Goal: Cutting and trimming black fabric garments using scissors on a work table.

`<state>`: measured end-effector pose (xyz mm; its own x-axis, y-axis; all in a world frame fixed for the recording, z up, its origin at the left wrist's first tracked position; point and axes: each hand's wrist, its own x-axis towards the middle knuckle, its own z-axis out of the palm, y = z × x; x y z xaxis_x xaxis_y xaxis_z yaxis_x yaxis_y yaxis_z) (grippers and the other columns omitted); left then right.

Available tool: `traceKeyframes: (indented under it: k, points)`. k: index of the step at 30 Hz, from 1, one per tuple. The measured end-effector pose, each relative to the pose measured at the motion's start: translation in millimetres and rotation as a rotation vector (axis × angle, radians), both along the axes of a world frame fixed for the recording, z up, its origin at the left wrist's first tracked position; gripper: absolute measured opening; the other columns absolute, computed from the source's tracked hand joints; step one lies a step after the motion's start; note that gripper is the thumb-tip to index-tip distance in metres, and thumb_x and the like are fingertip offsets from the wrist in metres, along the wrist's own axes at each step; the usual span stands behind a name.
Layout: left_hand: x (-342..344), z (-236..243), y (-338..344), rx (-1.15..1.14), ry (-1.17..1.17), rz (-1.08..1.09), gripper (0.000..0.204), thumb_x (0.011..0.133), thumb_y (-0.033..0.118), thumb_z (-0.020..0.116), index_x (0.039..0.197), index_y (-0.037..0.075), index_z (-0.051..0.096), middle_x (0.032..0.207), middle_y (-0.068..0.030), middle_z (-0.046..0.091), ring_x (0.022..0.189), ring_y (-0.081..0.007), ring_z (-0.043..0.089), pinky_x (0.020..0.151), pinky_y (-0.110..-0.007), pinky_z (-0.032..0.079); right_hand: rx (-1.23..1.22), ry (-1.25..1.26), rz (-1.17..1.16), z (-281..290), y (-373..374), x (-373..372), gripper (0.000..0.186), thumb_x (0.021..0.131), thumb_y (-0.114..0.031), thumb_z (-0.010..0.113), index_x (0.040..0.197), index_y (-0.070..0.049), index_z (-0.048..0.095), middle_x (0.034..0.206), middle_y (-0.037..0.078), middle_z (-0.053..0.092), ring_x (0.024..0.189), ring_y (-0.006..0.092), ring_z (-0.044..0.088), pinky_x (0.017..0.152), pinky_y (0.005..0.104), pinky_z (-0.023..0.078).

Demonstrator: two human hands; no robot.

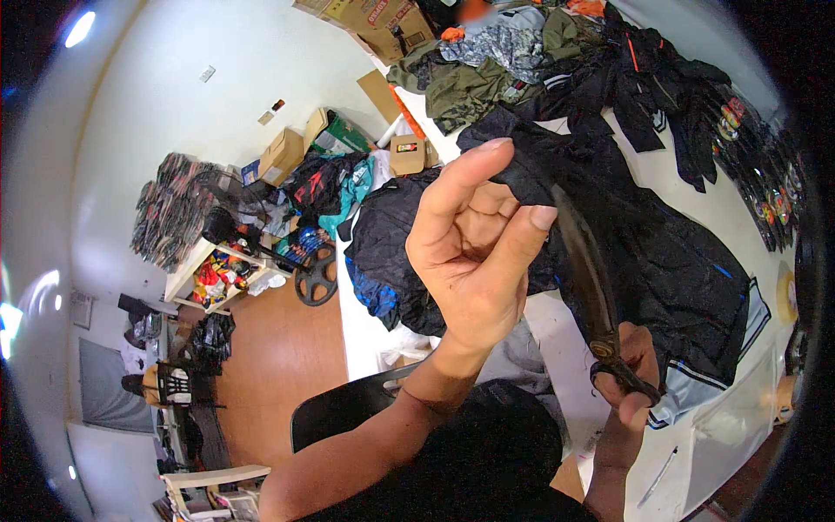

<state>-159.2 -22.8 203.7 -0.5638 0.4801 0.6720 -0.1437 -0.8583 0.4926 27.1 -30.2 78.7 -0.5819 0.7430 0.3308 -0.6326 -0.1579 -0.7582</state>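
My left hand (474, 248) is raised in front of the table, thumb and forefinger apart and the other fingers curled. Its fingertips are close to the upper edge of a black garment (661, 235); I see no clear grip on the cloth. My right hand (639, 370), lower and to the right, is closed round the handles of large dark scissors (587, 261). Their blades point up toward my left thumb, lying against the garment. Light blue trim (691, 391) with dark and white stripes edges the garment beside my right hand. The scissors partly hide my right fingers.
More dark garments (391, 235) lie left of my hand. Olive and camouflage clothes (487, 74) are heaped at the far side, near a cardboard box (383, 26). A pen (658, 477) lies on the white table (565, 348). A black chair (339, 404) stands by my left arm.
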Motion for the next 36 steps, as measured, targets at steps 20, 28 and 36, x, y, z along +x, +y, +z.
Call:
traceKeyframes:
  k: [20, 28, 36]
  points:
    - [-3.2, -1.7, 3.4, 0.014, 0.151, 0.053, 0.049, 0.074, -0.019, 0.059, 0.119, -0.006, 0.048, 0.089, -0.0043, 0.055, 0.075, -0.0038, 0.049, 0.065, -0.015, 0.039, -0.005, -0.009, 0.266, 21.4, 23.9, -3.6, 0.063, 0.05, -0.062, 0.077, 0.057, -0.005, 0.051, 0.041, -0.001, 0.042, 0.033, 0.0054, 0.039, 0.03, 0.0195, 0.02]
    - [-6.5, -5.9, 4.6, 0.003, 0.203, 0.092, 0.047, 0.073, -0.019, 0.059, 0.117, -0.006, 0.05, 0.094, -0.0048, 0.053, 0.079, -0.0051, 0.048, 0.07, -0.016, 0.039, 0.12, -0.045, 0.373, 24.3, 29.2, -2.0, 0.063, 0.053, -0.067, 0.073, 0.044, -0.011, 0.047, 0.038, -0.003, 0.041, 0.03, 0.0058, 0.039, 0.03, 0.0192, 0.021]
    - [-14.0, -7.0, 0.6, -0.007, 0.262, 0.09, 0.044, 0.072, -0.019, 0.058, 0.114, -0.007, 0.052, 0.102, -0.0101, 0.054, 0.093, -0.0103, 0.051, 0.082, -0.021, 0.039, 0.208, -0.06, 0.411, 19.8, 32.6, -0.2, 0.066, 0.052, -0.072, 0.07, 0.043, -0.011, 0.046, 0.038, -0.004, 0.042, 0.03, 0.0058, 0.039, 0.03, 0.0195, 0.02]
